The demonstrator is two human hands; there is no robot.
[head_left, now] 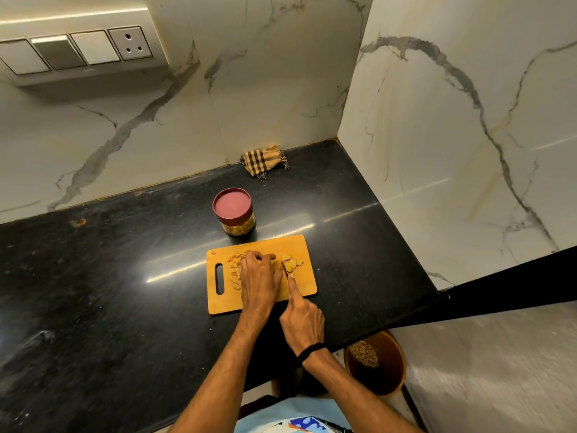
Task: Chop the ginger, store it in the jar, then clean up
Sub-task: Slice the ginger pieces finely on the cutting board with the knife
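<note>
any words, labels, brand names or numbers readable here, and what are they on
No text can be read anywhere.
Clear jar with dark red lid: yellow shows through its wall, no legible label.
White wall switch panel with socket: no legible markings.
Light wooden chopping board: no print visible.
Small knife in the right hand: too small to tell.
Blue and orange patterned garment at the bottom edge: shapes only, no letters.

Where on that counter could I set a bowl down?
The counter left of the board is widely bare; so is the patch between jar and cloth, and the strip right of the board. The board is crowded: ginger, knife, left hand, right hand.
</note>
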